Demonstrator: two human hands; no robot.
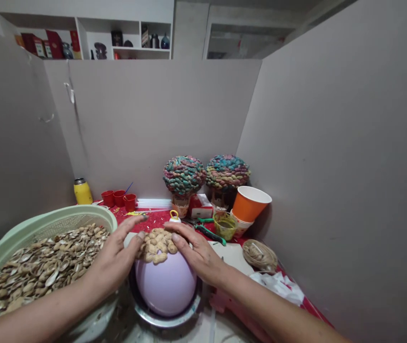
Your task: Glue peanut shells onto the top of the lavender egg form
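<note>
A purple ball (166,286), perhaps a balloon, rests in a round metal bowl (166,323). Peanut shells (158,245) cover its top. My left hand (121,247), fingers apart, is at the left side of the shells, its thumb near them. On the right side, my right hand (198,250) lies with outstretched fingers against the shells and the ball. Neither hand grips anything. A green colander (56,214) full of loose shells stands at the left.
Two colourful round-topped trees (184,174) stand at the back, beside an orange cup (249,205). Green-handled pliers (210,233), a twine coil (259,256), red cups (130,202) and a yellow bottle (82,192) lie around. Grey partitions (146,114) enclose the table.
</note>
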